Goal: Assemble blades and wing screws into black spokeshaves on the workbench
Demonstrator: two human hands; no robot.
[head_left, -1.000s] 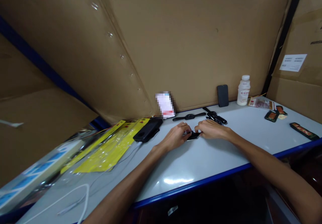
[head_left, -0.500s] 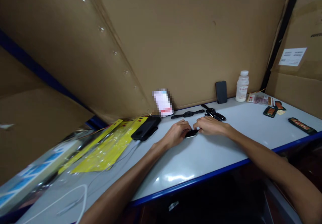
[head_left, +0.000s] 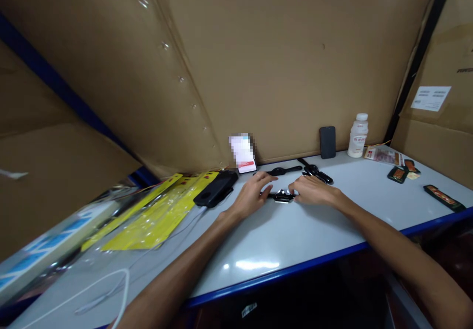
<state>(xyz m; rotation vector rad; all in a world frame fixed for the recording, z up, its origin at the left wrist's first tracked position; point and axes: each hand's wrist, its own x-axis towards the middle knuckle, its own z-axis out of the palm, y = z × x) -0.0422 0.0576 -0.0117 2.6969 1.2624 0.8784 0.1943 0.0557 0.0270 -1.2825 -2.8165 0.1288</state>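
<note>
A small black object with shiny metal parts (head_left: 282, 197) lies between my hands on the grey table; I cannot make out its kind. My left hand (head_left: 253, 193) is beside its left end, fingers apart and thumb near it. My right hand (head_left: 312, 190) has its fingers curled at the right end and touches it. Just behind the hands lies a black watch-like thing with a strap (head_left: 280, 171). A second black strapped thing (head_left: 314, 170), among other dark items, is partly hidden behind my right hand.
A lit phone (head_left: 244, 154) leans on the cardboard wall. To the left are a black power bank with a cable (head_left: 216, 189), yellow packets (head_left: 158, 215) and a white cable (head_left: 127, 289). To the right are a dark phone (head_left: 327, 142), a white bottle (head_left: 357, 137) and small packets (head_left: 442, 197).
My left hand has loosened and spread its fingers, moving slightly left of the black object. More of the object and its metal parts now shows. The camera view has shifted slightly.
</note>
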